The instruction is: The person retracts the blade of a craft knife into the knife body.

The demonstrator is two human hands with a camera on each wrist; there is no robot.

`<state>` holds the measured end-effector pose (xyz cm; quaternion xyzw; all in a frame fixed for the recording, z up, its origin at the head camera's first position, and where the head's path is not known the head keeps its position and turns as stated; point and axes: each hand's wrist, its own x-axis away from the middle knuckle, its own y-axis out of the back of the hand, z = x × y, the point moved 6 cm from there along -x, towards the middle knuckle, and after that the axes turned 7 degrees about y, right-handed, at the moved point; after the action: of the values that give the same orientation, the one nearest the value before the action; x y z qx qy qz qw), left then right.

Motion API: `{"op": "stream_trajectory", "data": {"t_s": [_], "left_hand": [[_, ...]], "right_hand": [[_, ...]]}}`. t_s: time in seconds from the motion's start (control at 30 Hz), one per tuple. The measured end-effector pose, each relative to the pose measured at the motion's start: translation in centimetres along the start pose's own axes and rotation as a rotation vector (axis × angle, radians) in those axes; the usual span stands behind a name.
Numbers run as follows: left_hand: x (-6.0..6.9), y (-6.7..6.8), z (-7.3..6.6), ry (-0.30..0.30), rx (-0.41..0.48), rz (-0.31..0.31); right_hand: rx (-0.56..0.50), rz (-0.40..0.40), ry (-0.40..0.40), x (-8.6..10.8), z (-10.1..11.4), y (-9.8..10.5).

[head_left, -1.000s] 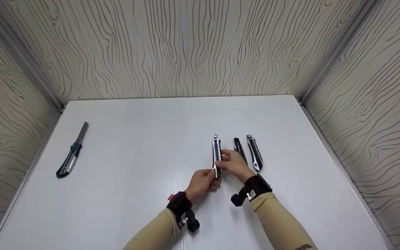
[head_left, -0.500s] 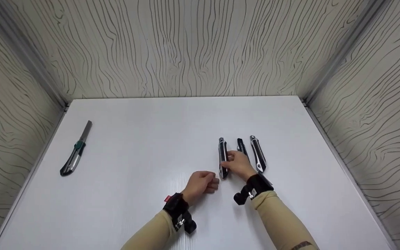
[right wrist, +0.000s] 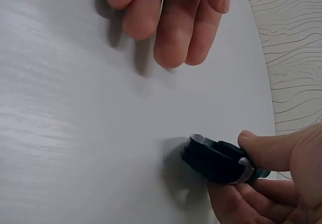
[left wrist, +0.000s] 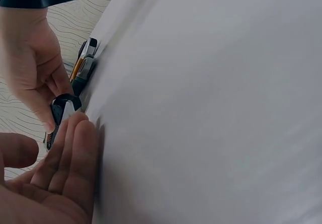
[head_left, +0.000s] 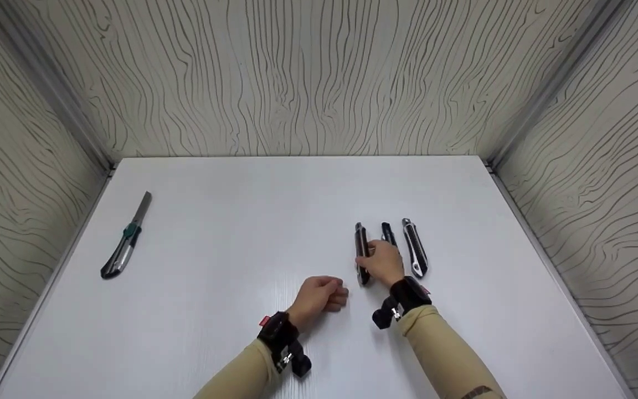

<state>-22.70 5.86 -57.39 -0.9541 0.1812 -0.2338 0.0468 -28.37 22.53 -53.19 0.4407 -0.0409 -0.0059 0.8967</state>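
The right hand (head_left: 384, 265) pinches a dark utility knife (head_left: 361, 252) between thumb and fingers, the knife pointing away from the person. In the right wrist view the knife (right wrist: 216, 161) lies across the grip of the right hand (right wrist: 282, 168), low over the white surface. To its left, the left hand (head_left: 319, 296) holds nothing; its fingers (left wrist: 80, 158) are loosely bent, close to the knife's near end in the left wrist view. Right of the held knife are a black knife (head_left: 389, 234), partly hidden by the right hand, and a black-and-silver knife (head_left: 416, 249).
At the left of the white table (head_left: 241, 221) lies a green-and-black knife (head_left: 125, 244) with its long blade out. Wood-patterned panels (head_left: 297, 77) stand behind the table and along both sides.
The left hand has let go of the knife and drawn slightly left. In the right hand the knife has turned about its length, its white-and-blue face no longer showing, and moved slightly right.
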Motion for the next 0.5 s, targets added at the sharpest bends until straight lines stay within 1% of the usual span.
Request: {"op": "stream_trajectory", "data": {"t_s": [0.17,0.27,0.37,0.5], "left_hand": [[0.13,-0.01,-0.25,-0.009,0.014,0.012],[0.17,0.07,-0.37,-0.012,0.016,0.009],[0.21,0.18,-0.50,-0.011,0.016,0.000],[0.32,0.50,-0.80,-0.012,-0.008,-0.005]], "right_hand": [[0.099,-0.037,0.011,0.21,0.01,0.40],[0.146,-0.051,0.011,0.31,-0.08,0.56],[0.160,-0.064,0.014,0.40,-0.08,0.69],[0.158,-0.073,0.025,0.48,0.02,0.91]]}}
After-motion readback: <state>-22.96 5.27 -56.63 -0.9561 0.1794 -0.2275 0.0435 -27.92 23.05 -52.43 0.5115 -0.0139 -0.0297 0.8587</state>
